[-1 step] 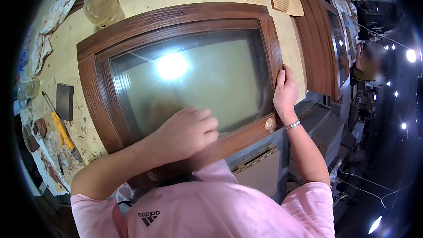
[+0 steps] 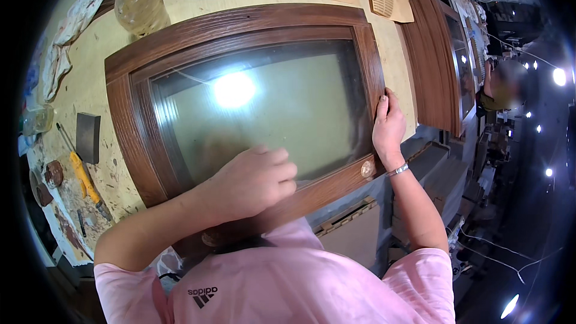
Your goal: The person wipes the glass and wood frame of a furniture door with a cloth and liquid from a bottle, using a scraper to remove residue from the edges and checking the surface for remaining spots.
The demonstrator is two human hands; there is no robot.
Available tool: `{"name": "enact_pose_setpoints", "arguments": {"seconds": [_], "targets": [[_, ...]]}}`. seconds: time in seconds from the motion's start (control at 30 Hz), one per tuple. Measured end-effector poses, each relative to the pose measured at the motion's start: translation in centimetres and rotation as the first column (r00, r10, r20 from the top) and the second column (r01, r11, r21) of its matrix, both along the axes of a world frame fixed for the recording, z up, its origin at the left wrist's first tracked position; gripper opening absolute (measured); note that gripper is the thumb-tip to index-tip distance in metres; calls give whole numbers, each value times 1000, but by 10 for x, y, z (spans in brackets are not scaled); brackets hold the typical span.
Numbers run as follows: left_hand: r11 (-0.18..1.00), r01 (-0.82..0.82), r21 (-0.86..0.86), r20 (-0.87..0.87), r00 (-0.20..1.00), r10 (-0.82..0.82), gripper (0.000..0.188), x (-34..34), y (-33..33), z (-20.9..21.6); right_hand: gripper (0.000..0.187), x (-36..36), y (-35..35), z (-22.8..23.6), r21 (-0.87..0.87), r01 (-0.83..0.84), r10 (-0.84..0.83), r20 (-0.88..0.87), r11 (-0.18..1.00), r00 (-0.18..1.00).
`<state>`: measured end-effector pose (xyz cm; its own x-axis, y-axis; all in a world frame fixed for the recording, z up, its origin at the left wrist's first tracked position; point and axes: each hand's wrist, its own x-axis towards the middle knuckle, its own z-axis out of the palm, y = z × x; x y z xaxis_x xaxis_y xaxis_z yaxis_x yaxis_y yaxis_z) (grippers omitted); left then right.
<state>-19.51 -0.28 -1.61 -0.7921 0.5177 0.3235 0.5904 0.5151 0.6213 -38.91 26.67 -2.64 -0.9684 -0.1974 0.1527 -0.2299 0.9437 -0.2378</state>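
Observation:
A brown wood-framed glass door lies flat on the workbench in front of me, its pane reflecting a bright lamp. Curled above the near part of the glass is my left hand; its fingers are closed, and whatever they may hold is hidden. My right hand grips the door's right edge, thumb on top. A round, clear-looking spot shows at the frame's near right corner. The near left part of the frame is covered by my left forearm.
On the left of the workbench lie a yellow-handled tool, a dark block and a stained cloth. A white-lidded jar stands behind the door. More brown panels stand right; a person is far right.

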Motion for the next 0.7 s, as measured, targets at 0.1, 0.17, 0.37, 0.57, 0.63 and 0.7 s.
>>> {"name": "enact_pose_setpoints", "arguments": {"seconds": [0.1, 0.17, 0.37, 0.57, 0.63, 0.7], "targets": [[998, 69, -6, -7, 998, -69, 6, 0, -7, -3, 42, -1, 3, -2, -10, -4, 4, -18, 1000, 1000], [999, 53, -10, -29, 998, -53, 4, -1, -7, -4, 42, 0, 1, -2, -10, -16, 16, -25, 1000, 1000], [997, -66, 38, -122, 990, 70, 8, -7, 12, -8, 41, 2, -6, 5, -11, 53, -52, 77, 999, 996], [999, -29, 17, -72, 997, 30, 4, -13, 13, -4, 41, 1, -7, 6, -13, 41, -41, 62, 999, 997], [998, -55, 4, -102, 993, 55, 4, -19, 24, -3, 41, 1, -2, 1, 1, 0, 0, 4, 1000, 1000], [1000, -16, 21, -80, 997, 18, 4, -20, 23, -5, 42, -1, 2, -1, 7, -17, 17, -28, 1000, 999]]}}
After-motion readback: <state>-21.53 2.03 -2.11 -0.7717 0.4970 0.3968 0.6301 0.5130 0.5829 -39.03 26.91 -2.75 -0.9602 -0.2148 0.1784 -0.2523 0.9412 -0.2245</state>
